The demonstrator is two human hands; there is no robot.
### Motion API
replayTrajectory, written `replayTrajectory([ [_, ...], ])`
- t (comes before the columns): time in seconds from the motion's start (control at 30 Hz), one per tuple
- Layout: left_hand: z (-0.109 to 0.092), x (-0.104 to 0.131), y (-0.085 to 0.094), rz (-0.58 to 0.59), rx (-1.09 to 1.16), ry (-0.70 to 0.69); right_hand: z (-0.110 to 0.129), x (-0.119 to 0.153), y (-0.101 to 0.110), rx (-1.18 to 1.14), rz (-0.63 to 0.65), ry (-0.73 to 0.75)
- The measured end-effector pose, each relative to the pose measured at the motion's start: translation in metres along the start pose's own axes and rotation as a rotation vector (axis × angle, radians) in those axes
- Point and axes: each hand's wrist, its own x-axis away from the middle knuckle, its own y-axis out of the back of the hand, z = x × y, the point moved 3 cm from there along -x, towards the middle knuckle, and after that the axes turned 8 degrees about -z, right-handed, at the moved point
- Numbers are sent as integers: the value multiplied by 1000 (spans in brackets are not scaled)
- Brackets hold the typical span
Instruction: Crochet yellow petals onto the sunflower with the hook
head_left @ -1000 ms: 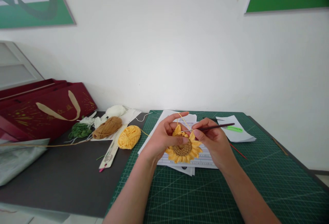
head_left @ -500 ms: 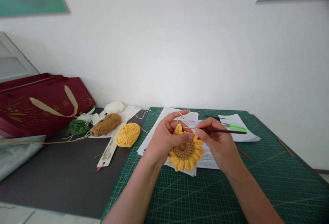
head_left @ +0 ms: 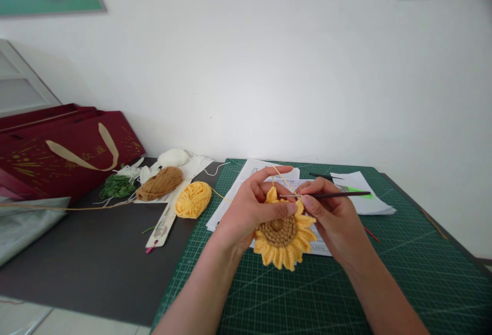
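Note:
A crocheted sunflower with a brown centre and yellow petals hangs between my hands. My left hand pinches its upper left part, thumb lying across the front. Yellow yarn passes over the raised left index finger and slants down to the petals' top edge. In my right hand is a crochet hook with a dark handle, held nearly level. Its thin metal shaft points left across the top of the flower, close to my left thumb. Whether the tip sits inside a stitch is too small to tell.
Left of the green cutting mat lie a yellow yarn ball, a brown skein, green yarn and white yarn. Printed sheets rest under my hands. Green-handled scissors lie on white paper. A red bag leans at the left.
The sunflower has moved slightly right and down in view, tilting a little. The hook now reaches lower across the petals' top edge. Both hands keep their hold.

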Motion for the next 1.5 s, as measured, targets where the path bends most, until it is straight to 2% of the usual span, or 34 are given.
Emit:
replayTrajectory([
  [0.37, 0, 0, -1, -49, -58, -19, 1, -1, 2, 89, -25, 91],
  [0.7, 2, 2, -2, 17, 36, 80, 3, 6, -7, -17, -112, 5],
  [0.93, 3, 1, -2, 23, 30, 106, 2, 4, -8, -109, -70, 10],
  [1.13, 4, 1, -2, 34, 6, 82, 4, 7, -12, -217, -40, -148],
  [1.23, 3, 1, -2, 26, -16, 58, 3, 7, -13, -215, -37, -166],
  [1.33, 2, 1, 0, 16, -39, 41, 0, 5, -10, -102, -63, -129],
  [1.5, 0, 1, 1, 10, -39, 37, 5, 3, -6, 101, -56, 134],
])
